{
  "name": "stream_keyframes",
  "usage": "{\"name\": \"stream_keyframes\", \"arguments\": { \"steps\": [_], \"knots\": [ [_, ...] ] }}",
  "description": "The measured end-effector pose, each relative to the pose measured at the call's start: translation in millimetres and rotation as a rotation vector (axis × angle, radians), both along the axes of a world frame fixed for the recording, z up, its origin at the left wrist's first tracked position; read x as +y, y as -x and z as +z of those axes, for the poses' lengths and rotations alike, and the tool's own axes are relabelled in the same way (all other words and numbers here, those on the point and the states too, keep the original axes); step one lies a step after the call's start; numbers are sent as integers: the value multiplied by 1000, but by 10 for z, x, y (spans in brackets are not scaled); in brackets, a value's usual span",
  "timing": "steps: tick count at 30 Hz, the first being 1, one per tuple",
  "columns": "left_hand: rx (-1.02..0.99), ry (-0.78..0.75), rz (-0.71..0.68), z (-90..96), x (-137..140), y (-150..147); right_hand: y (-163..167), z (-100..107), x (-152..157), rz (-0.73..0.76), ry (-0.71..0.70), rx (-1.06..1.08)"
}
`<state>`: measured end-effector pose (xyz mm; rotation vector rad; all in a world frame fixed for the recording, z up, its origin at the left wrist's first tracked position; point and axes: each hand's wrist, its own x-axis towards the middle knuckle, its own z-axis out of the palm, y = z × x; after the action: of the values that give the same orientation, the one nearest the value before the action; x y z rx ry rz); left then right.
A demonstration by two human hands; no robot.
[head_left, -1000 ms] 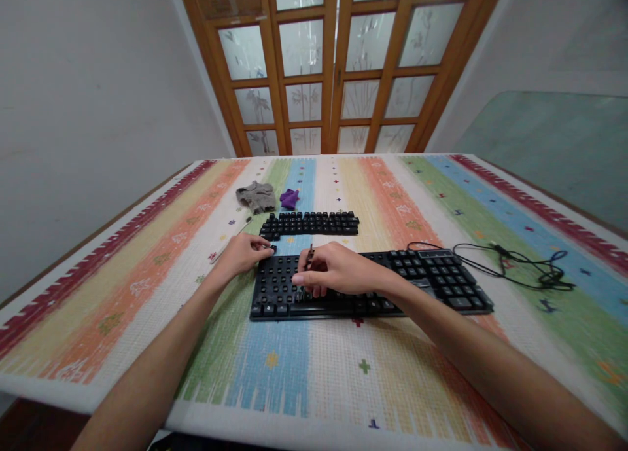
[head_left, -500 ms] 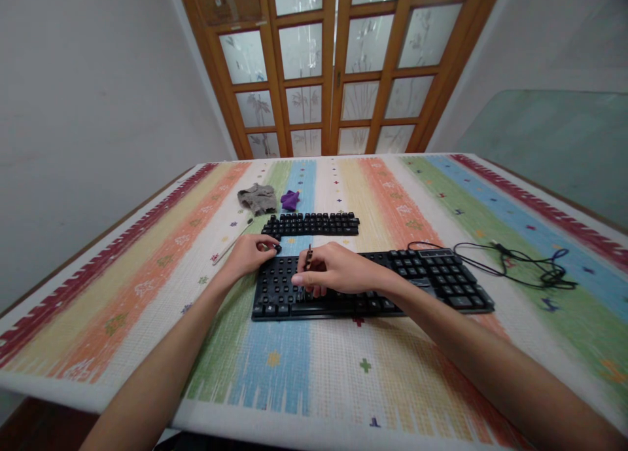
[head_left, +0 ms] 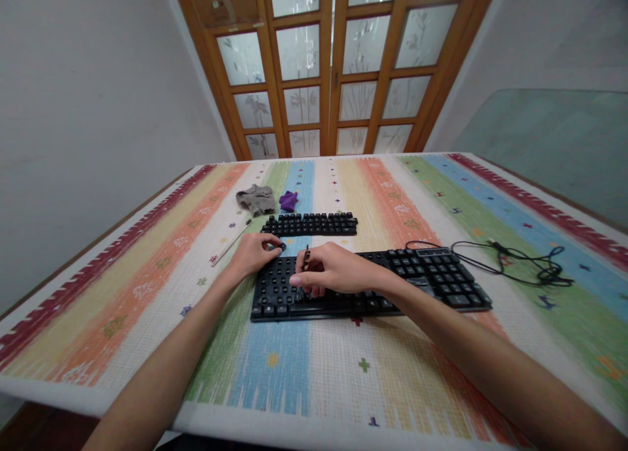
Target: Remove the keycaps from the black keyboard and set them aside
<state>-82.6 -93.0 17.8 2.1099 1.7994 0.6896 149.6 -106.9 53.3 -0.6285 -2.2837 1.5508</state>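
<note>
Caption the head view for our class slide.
Left hand with a black keycap at its fingertips, right hand holding a small brown object over a keyboard missing many keycaps.

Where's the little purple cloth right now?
In the head view, the purple cloth lies a bit left of centre, just right of the grey cloth and beyond the rows of loose black keycaps.

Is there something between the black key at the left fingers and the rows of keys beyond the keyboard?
Nothing visible; only cloth lies between the key at the left hand and the rows of keys.
</note>
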Motion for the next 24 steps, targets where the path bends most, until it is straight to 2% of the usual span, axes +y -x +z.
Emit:
{"name": "stream_keyframes", "arguments": {
  "steps": [8,17,24],
  "knots": [
    [26,-12,-29,9,-5,-56,6,6,0,2,-16,-17],
    [195,-202,-199,-132,139,0,3,16,6,0,-17,-36],
    [215,-304,-226,-196,191,67,2,14,4,-6,-7,-44]
  ]
}}
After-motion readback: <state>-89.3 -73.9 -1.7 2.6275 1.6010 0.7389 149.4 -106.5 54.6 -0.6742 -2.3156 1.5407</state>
